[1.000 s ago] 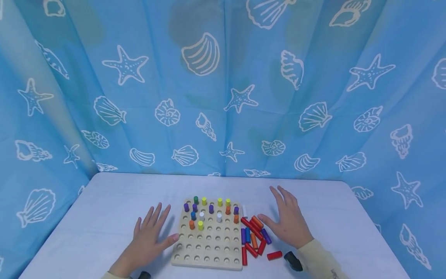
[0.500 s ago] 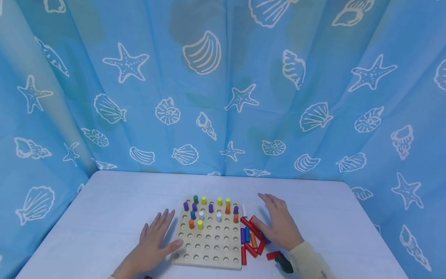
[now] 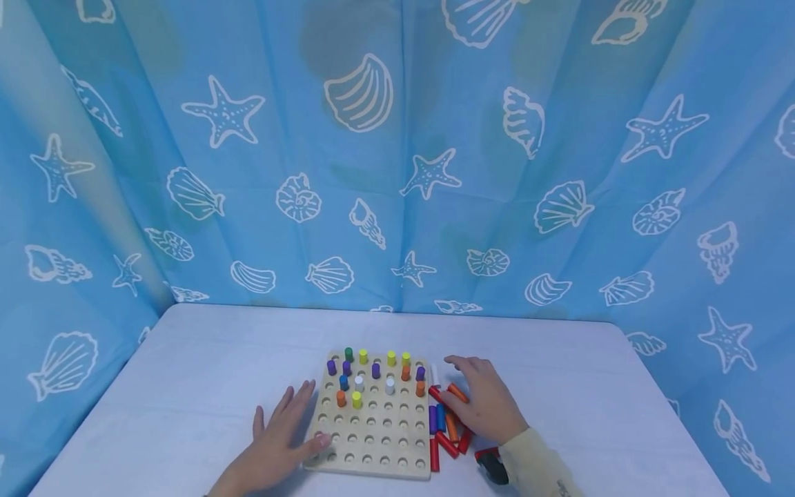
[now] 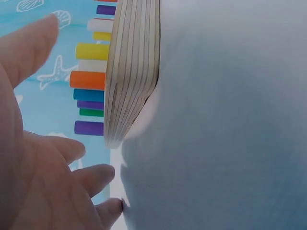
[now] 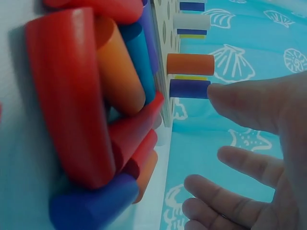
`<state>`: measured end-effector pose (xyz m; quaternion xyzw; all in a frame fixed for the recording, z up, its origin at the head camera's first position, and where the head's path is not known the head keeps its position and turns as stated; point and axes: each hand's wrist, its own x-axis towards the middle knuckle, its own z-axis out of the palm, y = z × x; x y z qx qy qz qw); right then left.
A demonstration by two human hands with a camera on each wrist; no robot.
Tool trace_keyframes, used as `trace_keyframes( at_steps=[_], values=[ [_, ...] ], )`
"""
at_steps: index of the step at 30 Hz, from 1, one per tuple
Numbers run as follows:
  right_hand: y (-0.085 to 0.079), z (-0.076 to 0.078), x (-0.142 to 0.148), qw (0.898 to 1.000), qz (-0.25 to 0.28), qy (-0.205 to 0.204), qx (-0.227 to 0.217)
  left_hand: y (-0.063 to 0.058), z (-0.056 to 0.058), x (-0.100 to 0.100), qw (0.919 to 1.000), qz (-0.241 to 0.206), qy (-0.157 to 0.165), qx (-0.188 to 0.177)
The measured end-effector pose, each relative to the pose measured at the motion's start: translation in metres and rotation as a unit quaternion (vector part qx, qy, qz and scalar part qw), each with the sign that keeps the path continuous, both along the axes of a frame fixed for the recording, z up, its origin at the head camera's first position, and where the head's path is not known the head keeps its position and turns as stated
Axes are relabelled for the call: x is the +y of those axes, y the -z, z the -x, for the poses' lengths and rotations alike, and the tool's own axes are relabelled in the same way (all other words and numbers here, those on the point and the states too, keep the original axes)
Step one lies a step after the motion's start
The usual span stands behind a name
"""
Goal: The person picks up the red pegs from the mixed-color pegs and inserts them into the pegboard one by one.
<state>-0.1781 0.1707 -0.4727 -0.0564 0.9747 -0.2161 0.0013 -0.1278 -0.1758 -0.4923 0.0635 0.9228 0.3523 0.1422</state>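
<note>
A wooden pegboard [image 3: 377, 450] with rows of round holes lies on the table. Several pegs stand in its far rows, among them a green peg [image 3: 349, 355], a yellow peg [image 3: 357, 400] and an orange peg [image 3: 341, 398]. My left hand [image 3: 273, 442] is beside the board's left side with fingers extended, its thumb overlapping the near left corner. Over the loose pegs at the board's right edge hovers my right hand [image 3: 487, 404], fingers apart and holding nothing. In the right wrist view a red peg [image 5: 72, 96] and a blue peg [image 5: 93, 203] lie below the hand.
Beside the board's right edge, loose pegs include a white peg [image 3: 435, 375], a purple peg [image 3: 433, 420] and a red peg [image 3: 435, 455]. A white cloth covers the table [image 3: 186, 386]. Behind it hangs a blue curtain [image 3: 397, 228] with shell prints.
My right hand has moved left and nearer, over the loose pegs, its fingers drawing closer together. The left hand has shifted slightly right and nearer, its thumb further over the board.
</note>
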Motion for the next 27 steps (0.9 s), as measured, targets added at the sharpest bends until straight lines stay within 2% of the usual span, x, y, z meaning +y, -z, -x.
trace_keyframes(
  at_steps=[9, 15, 23, 27],
  values=[
    [0.001, 0.005, -0.006, 1.000, -0.008, -0.014, -0.015, -0.001, -0.005, 0.000, 0.9997, -0.018, 0.006, -0.017],
    [-0.001, 0.007, -0.006, 0.999, -0.011, -0.038, -0.031, 0.004, -0.003, -0.002, 0.9991, -0.024, 0.003, -0.035],
    [-0.004, 0.010, -0.009, 0.997, -0.010, -0.050, -0.063, 0.007, -0.002, -0.002, 0.9991, -0.017, 0.021, -0.034],
    [-0.003, 0.012, -0.010, 0.996, -0.019, -0.052, -0.064, 0.007, -0.002, -0.003, 0.9993, -0.013, 0.028, -0.023]
  ],
)
